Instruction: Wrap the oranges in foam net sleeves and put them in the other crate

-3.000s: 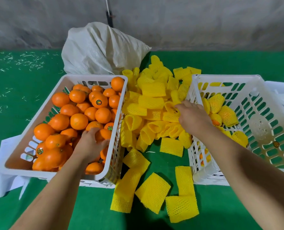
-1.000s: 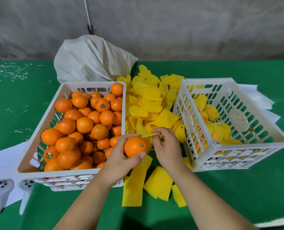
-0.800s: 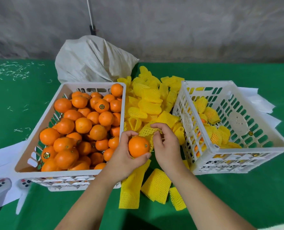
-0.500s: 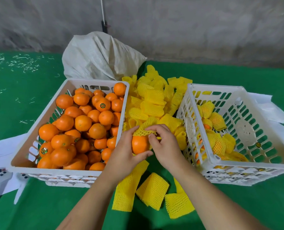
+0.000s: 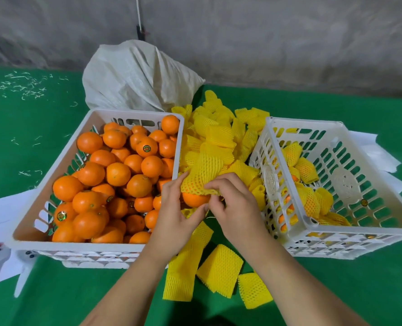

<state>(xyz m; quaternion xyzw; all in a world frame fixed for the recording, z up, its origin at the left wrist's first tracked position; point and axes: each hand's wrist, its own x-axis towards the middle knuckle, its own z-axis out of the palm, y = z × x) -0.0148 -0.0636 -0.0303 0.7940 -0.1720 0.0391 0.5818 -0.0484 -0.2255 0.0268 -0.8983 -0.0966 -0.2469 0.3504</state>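
While both forearms reach up from the bottom edge of the frame, a few flat yellow foam sleeves (image 5: 219,270) lie just ahead of them on the green desk (image 5: 336,290). At the centre, the left hand (image 5: 175,216) cups an orange (image 5: 195,199) from below and from its left, fingers curled round the fruit. The right hand (image 5: 236,205) pinches the lower edge of a yellow foam net sleeve (image 5: 201,176) that covers the orange's top half, thumb and fingers clamped on the mesh. The orange's bottom half is bare. To the left of the hands, a white crate (image 5: 54,184) is heaped with unwrapped oranges (image 5: 117,174), some bearing small round stickers. At the right, the other white crate (image 5: 360,234) holds several oranges already in sleeves (image 5: 307,167). Between the two crates, behind the hands, sits a loose pile of sleeves (image 5: 218,135). Farther back, upper centre, a pale woven sack (image 5: 136,76) slumps against a grey wall (image 5: 289,38).
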